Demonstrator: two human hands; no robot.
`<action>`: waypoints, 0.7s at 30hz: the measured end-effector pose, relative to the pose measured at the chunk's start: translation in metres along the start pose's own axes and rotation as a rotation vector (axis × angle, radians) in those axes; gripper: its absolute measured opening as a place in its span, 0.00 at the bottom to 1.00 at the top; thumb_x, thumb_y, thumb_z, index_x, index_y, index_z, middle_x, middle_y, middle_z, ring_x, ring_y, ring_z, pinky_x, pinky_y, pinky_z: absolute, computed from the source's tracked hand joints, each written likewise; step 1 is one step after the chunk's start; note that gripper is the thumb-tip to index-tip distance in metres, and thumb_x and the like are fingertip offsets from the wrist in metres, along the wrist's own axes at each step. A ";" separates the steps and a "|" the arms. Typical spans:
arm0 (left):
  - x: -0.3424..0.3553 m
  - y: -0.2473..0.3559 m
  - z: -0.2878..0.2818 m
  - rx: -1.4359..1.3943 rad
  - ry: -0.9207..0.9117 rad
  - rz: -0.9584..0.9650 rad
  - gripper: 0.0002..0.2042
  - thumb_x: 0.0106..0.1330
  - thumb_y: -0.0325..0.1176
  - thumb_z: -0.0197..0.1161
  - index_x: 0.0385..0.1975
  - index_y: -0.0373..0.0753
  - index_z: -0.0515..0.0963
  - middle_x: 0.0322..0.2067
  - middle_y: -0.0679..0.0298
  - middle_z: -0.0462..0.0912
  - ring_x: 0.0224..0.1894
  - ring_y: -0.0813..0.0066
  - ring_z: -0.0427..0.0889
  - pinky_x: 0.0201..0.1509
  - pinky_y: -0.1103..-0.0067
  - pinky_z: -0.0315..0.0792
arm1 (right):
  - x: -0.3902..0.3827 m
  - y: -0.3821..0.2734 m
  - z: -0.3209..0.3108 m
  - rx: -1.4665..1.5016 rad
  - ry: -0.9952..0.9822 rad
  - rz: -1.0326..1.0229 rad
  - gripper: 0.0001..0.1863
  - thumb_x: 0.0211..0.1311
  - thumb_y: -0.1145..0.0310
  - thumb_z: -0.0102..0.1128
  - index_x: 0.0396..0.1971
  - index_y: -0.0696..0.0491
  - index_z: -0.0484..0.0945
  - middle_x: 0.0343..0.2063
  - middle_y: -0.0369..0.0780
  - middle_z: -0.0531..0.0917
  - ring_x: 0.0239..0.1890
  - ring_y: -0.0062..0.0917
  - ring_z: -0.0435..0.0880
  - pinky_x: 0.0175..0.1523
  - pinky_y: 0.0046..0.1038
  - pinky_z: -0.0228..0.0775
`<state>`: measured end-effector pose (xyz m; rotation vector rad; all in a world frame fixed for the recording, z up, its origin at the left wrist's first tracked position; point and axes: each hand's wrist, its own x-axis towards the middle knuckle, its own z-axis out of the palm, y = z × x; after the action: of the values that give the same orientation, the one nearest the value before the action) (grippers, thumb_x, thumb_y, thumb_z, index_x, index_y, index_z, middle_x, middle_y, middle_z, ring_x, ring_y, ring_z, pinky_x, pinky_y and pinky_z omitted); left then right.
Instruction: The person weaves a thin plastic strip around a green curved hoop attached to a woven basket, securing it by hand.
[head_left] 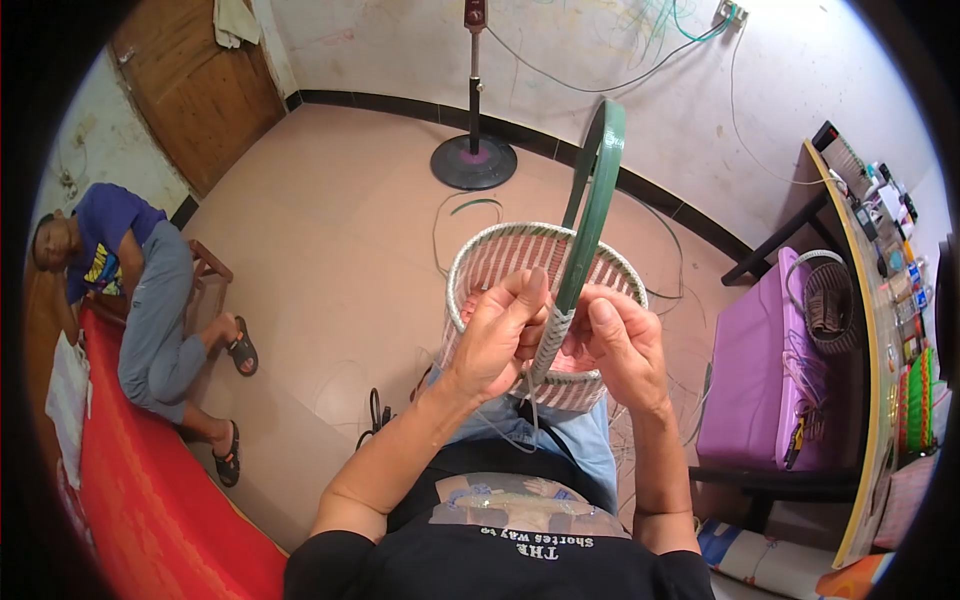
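On my lap stands a woven basket [568, 398] with see-through striped walls and a pale rim. A green handle [602, 180] arches over it; a pale strip wraps the handle's near end [549, 348] in a braided pattern. My left hand [495, 335] is closed at the left of this wrapped part, its thumb pressed on the curled fingers. On the right side my right hand [628, 345] pinches thumb against forefinger, close to the handle. What either pinch holds is hidden. A thin pale strand [533, 398] hangs below the handle's foot.
A round black stand base [474, 162] rests on the floor beyond the basket. At right are a purple bin [745, 375], a small dark basket [829, 305] and a cluttered table [850, 225]. Another person [150, 290] sits at left by a red-covered surface [140, 440]. Loose strands lie on the floor.
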<state>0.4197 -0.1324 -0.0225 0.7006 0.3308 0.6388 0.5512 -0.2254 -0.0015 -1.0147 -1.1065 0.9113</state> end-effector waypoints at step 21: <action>-0.021 0.014 0.003 0.860 -0.049 0.497 0.12 0.72 0.35 0.58 0.38 0.30 0.76 0.29 0.66 0.76 0.32 0.80 0.73 0.36 0.81 0.69 | 0.020 -0.008 -0.001 -0.639 -0.029 -0.301 0.10 0.59 0.83 0.56 0.40 0.60 0.78 0.26 0.42 0.78 0.27 0.29 0.79 0.35 0.26 0.71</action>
<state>0.3988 -0.1395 -0.0097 1.6522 0.3886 0.9525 0.5574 -0.2091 0.0115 -1.2988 -1.5747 0.3254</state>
